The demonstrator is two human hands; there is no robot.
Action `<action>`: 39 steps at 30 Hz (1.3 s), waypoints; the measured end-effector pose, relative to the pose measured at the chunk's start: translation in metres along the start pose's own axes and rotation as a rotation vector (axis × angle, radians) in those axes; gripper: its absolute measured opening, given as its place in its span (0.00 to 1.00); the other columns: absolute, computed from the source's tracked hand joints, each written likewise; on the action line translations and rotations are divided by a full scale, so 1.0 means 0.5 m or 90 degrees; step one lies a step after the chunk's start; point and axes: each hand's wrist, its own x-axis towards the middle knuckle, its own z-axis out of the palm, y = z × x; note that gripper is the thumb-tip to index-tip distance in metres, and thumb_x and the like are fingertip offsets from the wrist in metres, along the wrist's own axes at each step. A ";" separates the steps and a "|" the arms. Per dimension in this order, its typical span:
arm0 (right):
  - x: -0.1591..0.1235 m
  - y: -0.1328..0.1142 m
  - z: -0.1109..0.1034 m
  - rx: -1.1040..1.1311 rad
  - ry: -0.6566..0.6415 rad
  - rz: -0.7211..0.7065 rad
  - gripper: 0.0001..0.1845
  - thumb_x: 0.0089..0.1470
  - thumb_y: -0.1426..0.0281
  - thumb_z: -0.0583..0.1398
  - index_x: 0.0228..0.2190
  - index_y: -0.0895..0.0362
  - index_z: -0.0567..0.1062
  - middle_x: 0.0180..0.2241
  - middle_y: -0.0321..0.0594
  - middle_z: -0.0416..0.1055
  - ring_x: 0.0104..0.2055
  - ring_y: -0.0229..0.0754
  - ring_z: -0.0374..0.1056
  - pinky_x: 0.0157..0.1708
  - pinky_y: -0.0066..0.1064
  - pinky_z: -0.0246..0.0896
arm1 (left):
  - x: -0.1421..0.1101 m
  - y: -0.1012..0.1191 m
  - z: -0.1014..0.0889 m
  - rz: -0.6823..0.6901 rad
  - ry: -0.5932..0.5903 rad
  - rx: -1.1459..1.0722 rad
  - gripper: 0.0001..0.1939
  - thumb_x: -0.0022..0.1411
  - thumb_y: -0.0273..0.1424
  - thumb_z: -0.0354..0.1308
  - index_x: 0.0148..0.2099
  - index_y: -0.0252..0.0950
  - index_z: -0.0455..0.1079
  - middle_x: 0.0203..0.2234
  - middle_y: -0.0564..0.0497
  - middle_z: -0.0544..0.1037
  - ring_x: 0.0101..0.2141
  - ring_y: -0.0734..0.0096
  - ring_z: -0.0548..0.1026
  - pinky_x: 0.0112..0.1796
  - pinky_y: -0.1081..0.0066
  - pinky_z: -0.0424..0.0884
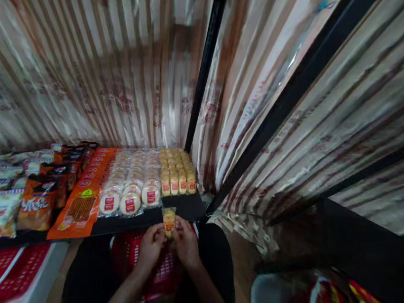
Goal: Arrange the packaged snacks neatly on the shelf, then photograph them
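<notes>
Currently, both hands are holding a small snack packet [168,222] close to the right front corner of the black shelf [191,207]. The left hand [151,247] is pinching its left side with curled fingers, while the right hand [186,245] is gripping its right side between thumb and fingers. The packet is showing a slim, yellow body in clear wrapping, with an orange-red label facing the camera and a see-through end flap at the top. Its long axis is running away from the person toward the shelf, the far end tipping slightly left and the near end pointing back toward the lap. Beyond it, similar yellow packets [176,170] are standing in rows near the shelf's right edge, beside wrapped white round crackers [131,203].
</notes>
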 end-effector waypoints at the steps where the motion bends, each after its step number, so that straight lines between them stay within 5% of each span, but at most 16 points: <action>1: 0.003 0.001 -0.001 -0.001 0.010 -0.001 0.18 0.51 0.70 0.53 0.44 0.55 0.73 0.42 0.43 0.72 0.42 0.42 0.71 0.44 0.33 0.66 | 0.000 0.000 0.002 -0.004 -0.006 -0.001 0.18 0.41 0.43 0.61 0.32 0.35 0.75 0.31 0.46 0.79 0.31 0.66 0.74 0.34 0.68 0.70; 6: 0.015 0.002 -0.002 0.018 0.034 0.002 0.17 0.50 0.71 0.54 0.43 0.54 0.73 0.40 0.41 0.72 0.38 0.41 0.72 0.41 0.33 0.68 | 0.005 0.002 0.012 -0.027 -0.027 -0.024 0.20 0.42 0.41 0.62 0.37 0.34 0.74 0.29 0.48 0.77 0.26 0.69 0.74 0.26 0.71 0.69; 23: 0.058 0.002 0.002 0.023 0.055 -0.008 0.20 0.49 0.73 0.52 0.45 0.57 0.71 0.42 0.45 0.72 0.40 0.41 0.73 0.40 0.32 0.69 | 0.041 0.019 0.040 -0.036 -0.017 -0.090 0.16 0.41 0.30 0.64 0.36 0.33 0.73 0.31 0.48 0.76 0.28 0.72 0.74 0.28 0.73 0.71; 39: 0.133 0.012 0.036 -0.016 0.065 -0.040 0.18 0.49 0.75 0.53 0.43 0.56 0.72 0.39 0.42 0.72 0.37 0.39 0.71 0.39 0.31 0.69 | 0.089 0.000 0.047 -0.024 0.034 -0.097 0.15 0.44 0.23 0.61 0.38 0.35 0.71 0.39 0.45 0.77 0.37 0.65 0.76 0.46 0.61 0.69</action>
